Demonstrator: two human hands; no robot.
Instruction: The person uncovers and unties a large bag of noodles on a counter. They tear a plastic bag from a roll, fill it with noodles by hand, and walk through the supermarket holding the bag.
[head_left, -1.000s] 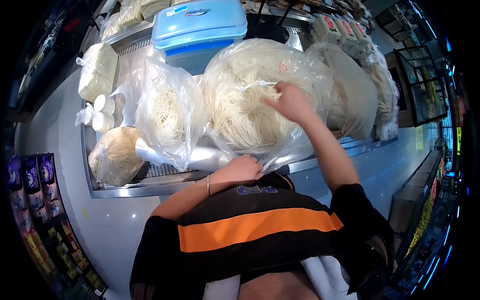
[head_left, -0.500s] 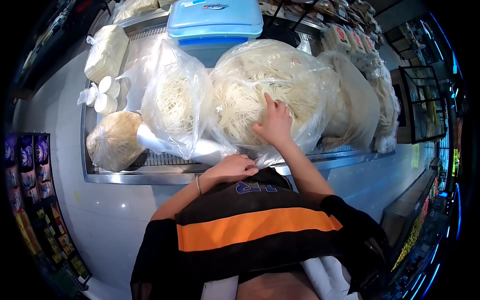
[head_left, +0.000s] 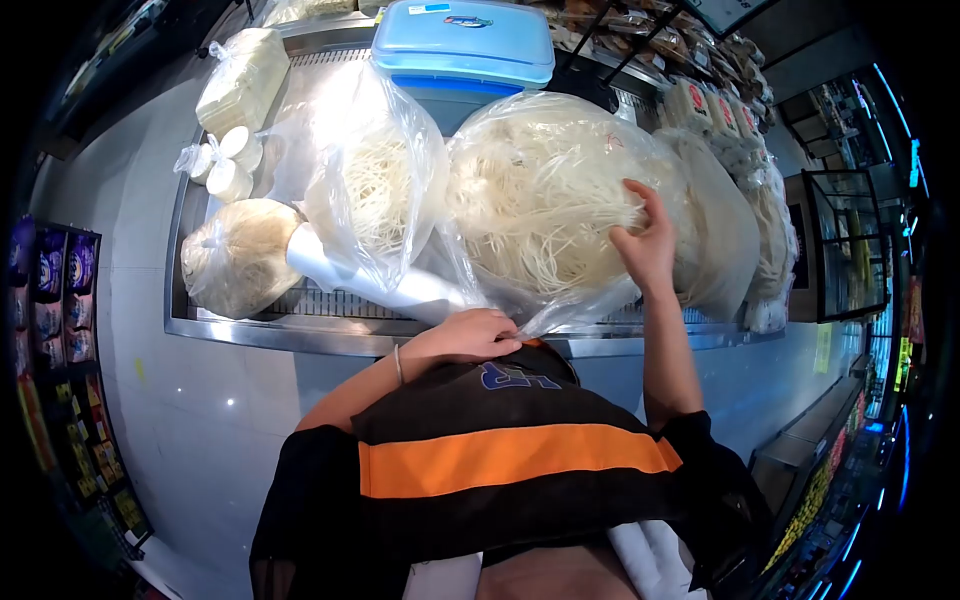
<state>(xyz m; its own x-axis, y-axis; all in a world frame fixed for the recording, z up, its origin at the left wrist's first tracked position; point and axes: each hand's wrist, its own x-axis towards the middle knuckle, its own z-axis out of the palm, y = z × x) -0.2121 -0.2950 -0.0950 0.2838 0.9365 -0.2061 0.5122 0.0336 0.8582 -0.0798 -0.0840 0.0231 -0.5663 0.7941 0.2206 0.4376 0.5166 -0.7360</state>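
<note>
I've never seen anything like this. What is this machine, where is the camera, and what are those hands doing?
There is no robot here: these are a person's own bare hands, seen by a camera worn on their head, looking forward and down. On the metal counter lie a large clear bag of pale, noodle-like strands, a smaller bag of similar strands, a white roll and a blue lidded box. The right hand is at the strands, thumb and forefinger apart; whether it holds any is unclear. The left hand is by the large bag's near edge; its grip is hard to make out.
</note>
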